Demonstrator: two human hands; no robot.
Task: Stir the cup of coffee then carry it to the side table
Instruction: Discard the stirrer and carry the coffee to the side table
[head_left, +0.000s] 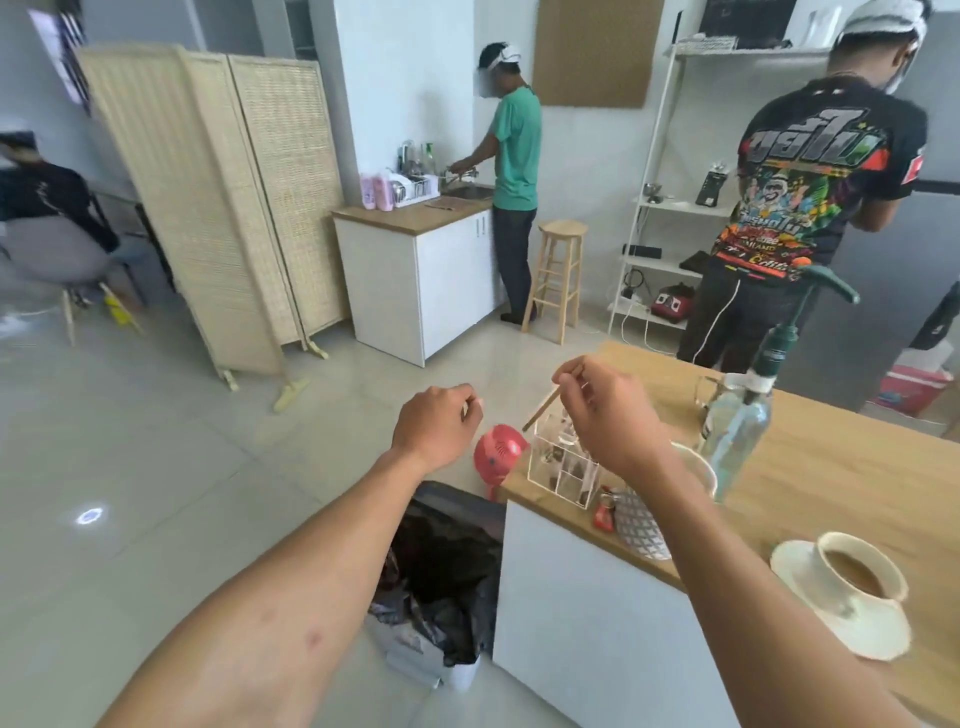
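A white cup of milky coffee stands on a white saucer near the front right of the wooden counter. My right hand pinches a thin wooden stir stick above a clear acrylic organizer at the counter's left corner, well left of the cup. My left hand hovers over the floor beside the counter, fingers loosely curled, holding nothing I can see.
A clear pump bottle with a green top and a patterned holder stand on the counter. A black-lined bin and a red fan sit at its left end. Two people stand ahead: one at the sink cabinet, one by the shelving.
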